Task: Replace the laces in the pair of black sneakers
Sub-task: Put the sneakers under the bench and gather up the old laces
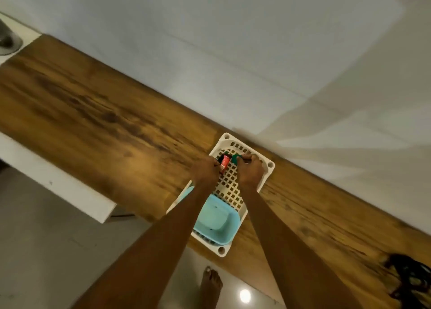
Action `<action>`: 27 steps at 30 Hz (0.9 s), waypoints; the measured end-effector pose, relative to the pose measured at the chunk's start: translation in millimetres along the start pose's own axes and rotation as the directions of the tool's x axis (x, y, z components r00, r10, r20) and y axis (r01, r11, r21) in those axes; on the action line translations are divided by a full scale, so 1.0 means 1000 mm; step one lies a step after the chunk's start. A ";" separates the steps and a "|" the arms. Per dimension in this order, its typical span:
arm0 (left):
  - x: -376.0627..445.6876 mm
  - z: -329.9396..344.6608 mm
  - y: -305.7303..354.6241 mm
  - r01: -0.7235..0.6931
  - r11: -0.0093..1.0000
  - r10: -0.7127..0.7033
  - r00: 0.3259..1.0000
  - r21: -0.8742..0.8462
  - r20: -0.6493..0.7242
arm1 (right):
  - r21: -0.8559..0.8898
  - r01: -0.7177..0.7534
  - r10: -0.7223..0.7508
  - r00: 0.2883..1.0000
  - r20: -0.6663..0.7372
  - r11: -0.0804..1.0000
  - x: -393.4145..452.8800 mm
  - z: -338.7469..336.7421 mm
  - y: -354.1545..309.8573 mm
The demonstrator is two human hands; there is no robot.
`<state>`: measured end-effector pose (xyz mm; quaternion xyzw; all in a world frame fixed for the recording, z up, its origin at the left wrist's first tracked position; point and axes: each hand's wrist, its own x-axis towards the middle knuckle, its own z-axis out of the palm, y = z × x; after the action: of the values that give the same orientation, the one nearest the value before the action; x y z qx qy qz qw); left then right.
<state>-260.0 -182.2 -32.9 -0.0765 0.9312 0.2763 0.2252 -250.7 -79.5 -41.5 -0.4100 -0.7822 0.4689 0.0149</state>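
Wooden surface (93, 112) against a white wall carries a white tray (229, 192) where the left hand (205, 171) clasps a red packet (225, 163) and the right hand (249, 171) pinches something green (235, 159). No sneakers show; dark laces (410, 278) lie well apart at the surface's edge and could slide off if brushed.

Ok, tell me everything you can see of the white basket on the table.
The white basket looks like plastic, a shallow rectangular tray with a square-holed lattice floor and walls and a round hole at each visible corner. It lies flat on the wooden table, near its far edge, set at an angle. A light blue tub sits in its near end. Both hands, left hand and right hand, work over its far end.
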 end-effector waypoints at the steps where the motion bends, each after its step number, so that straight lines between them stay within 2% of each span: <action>1: 0.003 0.004 0.003 -0.033 0.996 0.036 0.999 0.079 -0.033 | -0.019 -0.001 0.000 1.000 -0.006 1.000 0.004 0.001 0.000; 5: 0.013 0.012 0.013 -0.173 0.950 0.207 0.972 0.260 -0.109 | -0.123 0.005 -0.006 1.000 -0.008 0.992 0.015 -0.001 -0.003; 12: 0.019 0.020 0.009 -0.172 0.935 0.236 0.955 0.311 -0.182 | -0.302 0.042 -0.047 0.999 -0.009 0.952 0.016 0.003 0.003; 15: 0.017 0.019 0.008 -0.184 0.923 0.257 0.948 0.339 -0.186 | -0.248 0.042 -0.041 0.999 0.008 0.968 0.017 0.009 0.002; 19: 0.003 0.012 0.005 -0.171 0.944 0.244 0.938 0.282 -0.248 | -0.117 0.032 -0.032 0.999 0.002 0.993 0.011 0.011 -0.003; 21: -0.013 0.007 -0.005 -0.144 0.964 0.209 0.929 0.223 -0.306 | -0.047 0.107 -0.107 0.994 0.017 0.993 -0.004 0.010 -0.004; 23: -0.032 0.000 -0.021 -0.095 0.988 0.136 0.918 0.125 -0.374 | -0.035 0.250 -0.245 0.964 0.106 0.968 -0.032 0.011 -0.008; 25: -0.056 -0.010 -0.042 -0.010 1.000 0.003 0.907 -0.015 -0.421 | -0.036 0.376 -0.359 0.906 0.224 0.926 -0.068 0.016 -0.013; 27: -0.083 -0.024 -0.072 0.078 0.982 -0.147 0.892 -0.174 -0.428 | -0.025 0.447 -0.409 0.840 0.357 0.894 -0.113 0.029 -0.020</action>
<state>-176.2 -253.9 -11.6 -0.2076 0.9281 0.3084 0.0188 -200.1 -179.2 -1.7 -0.1371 -0.8683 0.4751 -0.0388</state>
